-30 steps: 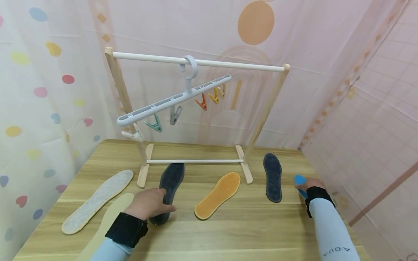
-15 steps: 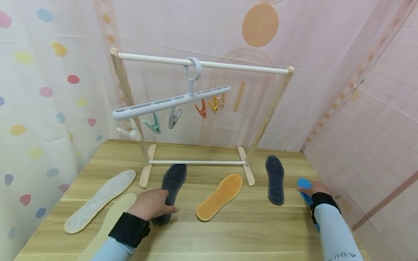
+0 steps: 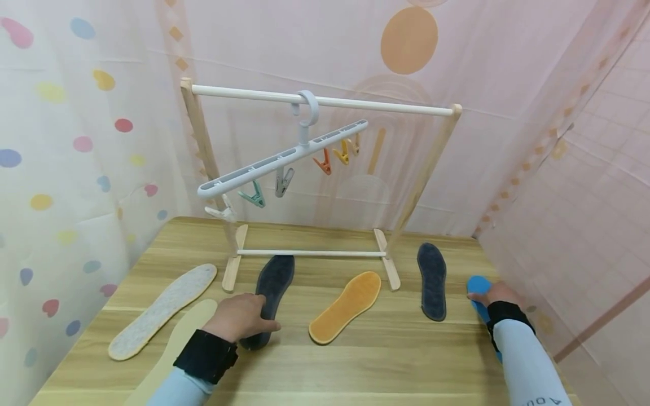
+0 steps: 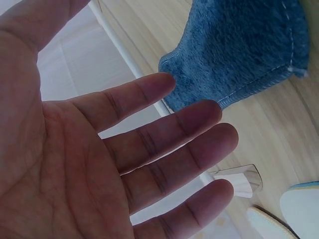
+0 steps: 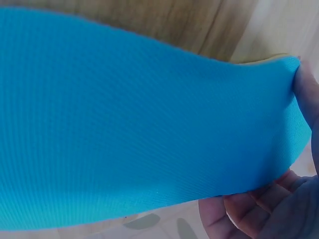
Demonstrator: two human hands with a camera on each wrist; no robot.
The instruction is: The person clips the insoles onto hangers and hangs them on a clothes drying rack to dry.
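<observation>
In the head view I lose much of the blue insole (image 3: 478,283) behind the right hand (image 3: 499,294) at the surface (image 3: 452,363) edge, but the right wrist view shows it pinched, while the spread left hand (image 3: 238,317) overlaps a dark insole (image 3: 277,276).

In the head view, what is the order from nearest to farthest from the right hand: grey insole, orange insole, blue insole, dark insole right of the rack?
1. Blue insole, held in the right hand.
2. Dark insole, right of the rack.
3. Orange insole, near the middle.
4. Grey insole, at the far left.
</observation>
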